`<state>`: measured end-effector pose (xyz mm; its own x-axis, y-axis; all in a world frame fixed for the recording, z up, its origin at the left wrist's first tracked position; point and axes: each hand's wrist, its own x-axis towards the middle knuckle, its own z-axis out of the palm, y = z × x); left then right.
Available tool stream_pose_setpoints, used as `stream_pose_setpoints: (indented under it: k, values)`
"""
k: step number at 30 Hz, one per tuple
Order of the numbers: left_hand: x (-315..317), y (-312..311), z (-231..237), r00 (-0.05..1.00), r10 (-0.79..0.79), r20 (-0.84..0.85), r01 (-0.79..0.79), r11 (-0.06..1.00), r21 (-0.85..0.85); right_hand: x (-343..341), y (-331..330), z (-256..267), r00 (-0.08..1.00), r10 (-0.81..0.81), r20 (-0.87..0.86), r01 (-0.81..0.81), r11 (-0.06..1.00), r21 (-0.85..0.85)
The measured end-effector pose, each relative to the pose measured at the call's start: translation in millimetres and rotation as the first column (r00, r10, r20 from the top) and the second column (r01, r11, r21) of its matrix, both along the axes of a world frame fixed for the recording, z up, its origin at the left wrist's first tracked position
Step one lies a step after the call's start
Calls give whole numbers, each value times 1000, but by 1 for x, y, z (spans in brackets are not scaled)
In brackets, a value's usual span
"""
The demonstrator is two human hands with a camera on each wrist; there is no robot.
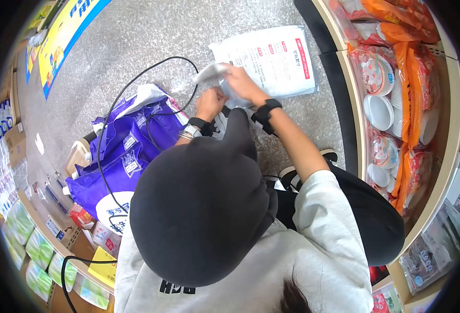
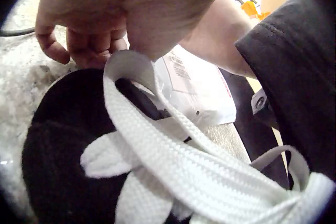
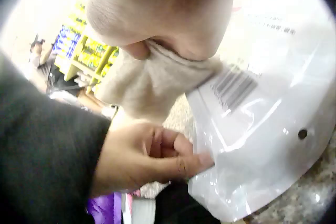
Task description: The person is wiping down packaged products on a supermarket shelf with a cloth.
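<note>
My right hand grips a bunched off-white cloth over the near end of a clear plastic package. That flat package lies on the floor, with white contents, red and black print, a barcode and a small punched hole. My left hand pinches its near edge, the thumb lying on the plastic and the other fingers curled. Below the left hand is a black shoe with white laces. The laces cover part of the package in the left wrist view.
Purple bags stand to the left, with a black cable looping over them. A shelf of bagged disposable bowls lines the right side. More shelved packs are at lower left. A dark cap covers the lower middle.
</note>
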<state>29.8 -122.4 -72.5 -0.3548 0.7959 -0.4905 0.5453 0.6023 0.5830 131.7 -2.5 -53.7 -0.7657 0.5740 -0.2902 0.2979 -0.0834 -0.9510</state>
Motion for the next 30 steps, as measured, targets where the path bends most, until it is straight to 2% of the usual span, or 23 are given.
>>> stream_pose_setpoints:
  k: [1,3,5,7,8,9,11,12,14,16,17,18,19,20,21,22,23,24,25,28,30]
  values:
    - [-1,1,-1,1000,-2,10,2,1000,-15,4,4,-7,973,-127,-194,144,986,80]
    - [-1,2,-1,1000,-4,31,5,999,-48,18,29,-9,968,-231,-98,234,972,20]
    - [-1,2,0,1000,-6,28,7,999,-32,32,61,4,952,-296,-83,307,927,216]
    - [0,0,0,1000,-10,21,10,1000,-3,40,82,21,888,-452,-81,447,809,381]
    - [0,0,-1,1000,-13,15,13,1000,17,45,98,2,878,-446,-176,474,753,456]
    - [0,-1,-2,1000,-16,10,16,999,32,50,104,17,887,-447,-114,452,790,414]
    - [0,-2,-3,1000,-27,-7,28,999,35,59,114,8,901,-422,-95,405,744,532]
    - [-1,-2,-3,1000,-22,2,22,999,41,57,107,41,899,-409,158,335,873,354]
    - [-1,-3,-6,999,-35,-23,37,996,78,77,126,-21,940,-340,36,254,764,593]
    - [0,-3,-6,1000,-16,-4,16,1000,26,86,126,-11,927,-250,280,74,852,518]
    - [0,-3,-5,999,-27,-27,29,999,44,94,134,-30,915,-237,326,-44,746,665]
    - [0,-4,-7,998,-38,-47,41,997,63,86,134,-5,927,-254,276,110,887,448]
    - [-2,-4,-16,999,-33,-29,34,999,25,96,156,-42,990,-132,-57,139,785,604]
    - [-2,-4,-19,999,-26,-22,27,999,28,100,158,-30,975,-213,60,128,766,631]
    - [-2,-3,-19,999,-32,-13,32,999,24,90,159,11,780,-307,545,85,916,393]
    - [-3,-2,-19,999,-36,-5,37,999,22,90,169,9,878,-306,368,105,874,475]
    - [-2,-2,-20,999,-36,-1,36,999,38,93,170,3,913,-287,290,111,859,500]
    - [-1,-2,-22,999,-36,2,35,998,55,93,170,1,925,-272,265,111,862,495]
    - [-5,5,-19,979,73,192,-68,997,-33,92,172,1,932,-263,248,114,865,488]
    - [-2,2,-10,996,37,84,-38,999,14,93,182,1,941,-256,219,123,866,484]
    - [-1,4,-11,993,67,94,-64,997,-39,93,184,5,945,-255,206,130,868,479]
